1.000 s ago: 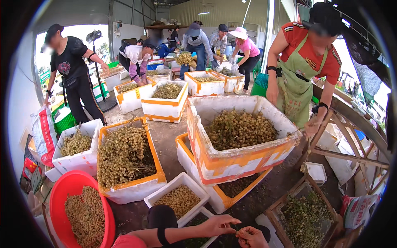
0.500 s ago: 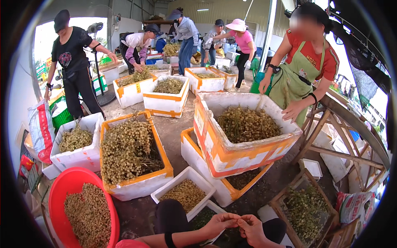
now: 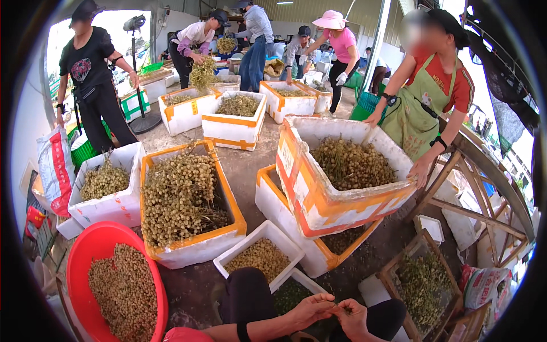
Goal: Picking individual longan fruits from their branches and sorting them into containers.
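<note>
Low in the view, my left hand (image 3: pixel 310 312) and my right hand (image 3: pixel 352 320) meet above my lap, fingertips pinched together. Whatever lies between them is too small to make out. Just beyond is a small white foam box (image 3: pixel 286 246) of loose, round tan fruits (image 3: pixel 259 259). Partly hidden behind my left hand and knee, a second white box (image 3: pixel 309 281) contains dark green bits. To my left stands a red basin (image 3: pixel 78 272) heaped with more loose fruits (image 3: pixel 124 290).
Large foam boxes of stemmed fruit bunches include an orange-taped box (image 3: pixel 194 251) ahead and a stacked, tilted box (image 3: pixel 342 211). A person in a green apron (image 3: pixel 419 111) grips the upper one. A wooden-framed tray (image 3: pixel 393 285) lies right. Several other people work farther back.
The aproned person's hands have come onto the upper box's rim. Farther back, a person has raised a fruit bunch from a box. My hands stay pinched together.
</note>
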Tool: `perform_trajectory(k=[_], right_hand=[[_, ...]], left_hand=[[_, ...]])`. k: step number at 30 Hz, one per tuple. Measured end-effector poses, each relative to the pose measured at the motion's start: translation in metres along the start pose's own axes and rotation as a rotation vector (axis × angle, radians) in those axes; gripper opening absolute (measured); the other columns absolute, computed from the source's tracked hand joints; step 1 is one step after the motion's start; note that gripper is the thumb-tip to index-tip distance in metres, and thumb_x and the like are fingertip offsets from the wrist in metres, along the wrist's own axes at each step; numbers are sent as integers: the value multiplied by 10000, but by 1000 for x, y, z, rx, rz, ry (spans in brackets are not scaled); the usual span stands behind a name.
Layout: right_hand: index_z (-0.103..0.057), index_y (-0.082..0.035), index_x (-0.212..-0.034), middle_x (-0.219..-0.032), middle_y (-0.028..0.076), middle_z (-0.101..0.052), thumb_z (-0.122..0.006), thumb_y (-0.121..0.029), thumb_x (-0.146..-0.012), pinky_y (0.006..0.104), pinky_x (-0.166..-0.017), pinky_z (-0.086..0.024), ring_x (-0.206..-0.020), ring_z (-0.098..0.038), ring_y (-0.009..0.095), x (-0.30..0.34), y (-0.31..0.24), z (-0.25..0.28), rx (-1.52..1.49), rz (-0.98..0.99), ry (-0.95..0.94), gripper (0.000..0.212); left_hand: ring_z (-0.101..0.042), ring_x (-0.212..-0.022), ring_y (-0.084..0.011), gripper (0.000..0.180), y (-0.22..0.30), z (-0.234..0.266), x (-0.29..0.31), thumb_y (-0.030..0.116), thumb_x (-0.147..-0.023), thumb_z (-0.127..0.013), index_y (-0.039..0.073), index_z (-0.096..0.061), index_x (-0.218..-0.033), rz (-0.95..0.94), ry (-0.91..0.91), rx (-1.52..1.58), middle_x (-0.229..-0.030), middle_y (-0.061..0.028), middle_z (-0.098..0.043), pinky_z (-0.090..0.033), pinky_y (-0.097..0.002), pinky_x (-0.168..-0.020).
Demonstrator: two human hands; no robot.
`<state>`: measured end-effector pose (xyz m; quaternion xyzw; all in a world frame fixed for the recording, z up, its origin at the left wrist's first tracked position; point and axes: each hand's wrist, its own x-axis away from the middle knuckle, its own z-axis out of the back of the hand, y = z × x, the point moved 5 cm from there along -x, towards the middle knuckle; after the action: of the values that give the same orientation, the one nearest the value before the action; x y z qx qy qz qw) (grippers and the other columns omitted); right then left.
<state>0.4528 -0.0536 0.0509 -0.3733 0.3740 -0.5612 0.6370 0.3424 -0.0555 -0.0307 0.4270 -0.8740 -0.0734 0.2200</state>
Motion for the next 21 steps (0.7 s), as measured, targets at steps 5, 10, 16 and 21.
perform_trajectory(k=[5,10,16,21], right_hand=[[-525,-29,-948,-796,30,-577,-541,-111,-830,164,-516,-402,-619,-503,35,2,40,-4,-758,-401,-117,145],[-578,-26,-904,-792,42,-571,-517,-74,-821,231,-681,-420,-755,-531,127,3,-4,-12,-379,-74,-13,114],[-551,1,-1024,-1125,116,-504,-353,-230,-906,304,-868,-343,-1025,-464,215,-5,2,-14,-436,104,-81,327],[-418,42,-1166,-1177,165,-455,-332,-253,-917,329,-918,-326,-1094,-423,210,-7,15,13,-1048,-99,21,396]], left_hand=[[-534,-847,-157,124,-7,9,-6,67,-815,-503,47,-524,-936,-89,-78,167,-914,-58,-544,-432,-273,-754],[-502,-887,-194,207,-39,-14,-26,211,-848,-406,51,-507,-931,32,-87,431,-941,-59,-533,-395,-311,-807],[-504,-933,-204,241,-36,-6,-29,226,-875,-369,50,-521,-942,-56,53,533,-928,-71,-558,-382,-324,-863],[-500,-983,-207,301,-42,-23,-26,258,-890,-336,77,-506,-1060,6,146,437,-1046,-81,-552,-372,-365,-878]])
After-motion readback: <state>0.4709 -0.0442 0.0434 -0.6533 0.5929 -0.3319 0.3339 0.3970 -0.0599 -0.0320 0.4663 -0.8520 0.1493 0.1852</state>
